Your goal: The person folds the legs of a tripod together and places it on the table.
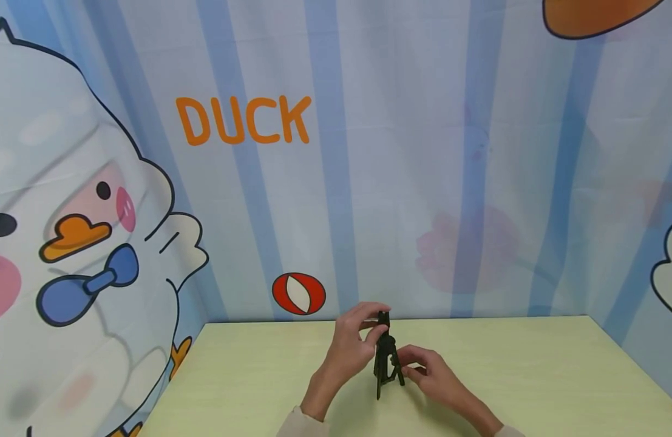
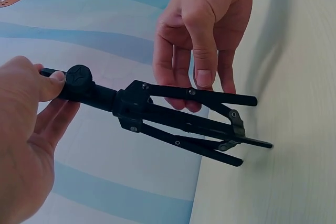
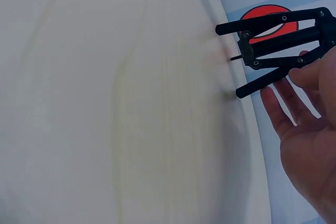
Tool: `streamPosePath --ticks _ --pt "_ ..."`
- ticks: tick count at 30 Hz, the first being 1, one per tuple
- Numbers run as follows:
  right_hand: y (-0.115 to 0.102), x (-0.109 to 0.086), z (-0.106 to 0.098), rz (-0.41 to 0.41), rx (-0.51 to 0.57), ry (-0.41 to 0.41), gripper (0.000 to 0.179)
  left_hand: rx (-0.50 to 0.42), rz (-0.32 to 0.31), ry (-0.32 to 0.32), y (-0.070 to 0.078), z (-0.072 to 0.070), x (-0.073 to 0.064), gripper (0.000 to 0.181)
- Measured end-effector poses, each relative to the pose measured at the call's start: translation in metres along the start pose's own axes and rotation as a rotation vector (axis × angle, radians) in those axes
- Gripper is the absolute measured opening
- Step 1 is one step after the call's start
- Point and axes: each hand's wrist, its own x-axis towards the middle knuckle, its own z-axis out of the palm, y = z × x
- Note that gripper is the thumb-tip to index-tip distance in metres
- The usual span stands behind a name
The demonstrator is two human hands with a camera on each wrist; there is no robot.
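A small black tripod (image 1: 386,347) stands with its legs part-spread over the table, feet close to the tabletop. My left hand (image 1: 349,340) grips its upper end between thumb and fingers, beside a round knob (image 2: 80,80) in the left wrist view. Lower down, my right hand (image 1: 431,373) pinches one leg (image 2: 228,98), thumb on the near side and fingertips behind it. Hinged braces (image 2: 236,121) join the legs to the centre column (image 2: 184,121). In the right wrist view the tripod's top lies outside the picture.
The pale yellow table (image 1: 248,370) runs back to a blue-striped curtain (image 1: 401,152) printed with ducks, the word DUCK and a red ball (image 1: 281,294). The curtain also hangs along both sides of the table.
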Motion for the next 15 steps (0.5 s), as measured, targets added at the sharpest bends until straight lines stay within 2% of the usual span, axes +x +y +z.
streamPosePath --ticks 7,15 --pt "-0.0027 -0.0007 0.0013 -0.001 0.021 -0.039 0.02 0.003 0.007 -0.012 -0.0001 -0.0004 0.0003 0.038" --pt "-0.0014 -0.0017 -0.0013 -0.002 0.037 -0.081 0.018 -0.007 0.002 0.005 -0.0008 0.0007 -0.0005 0.035"
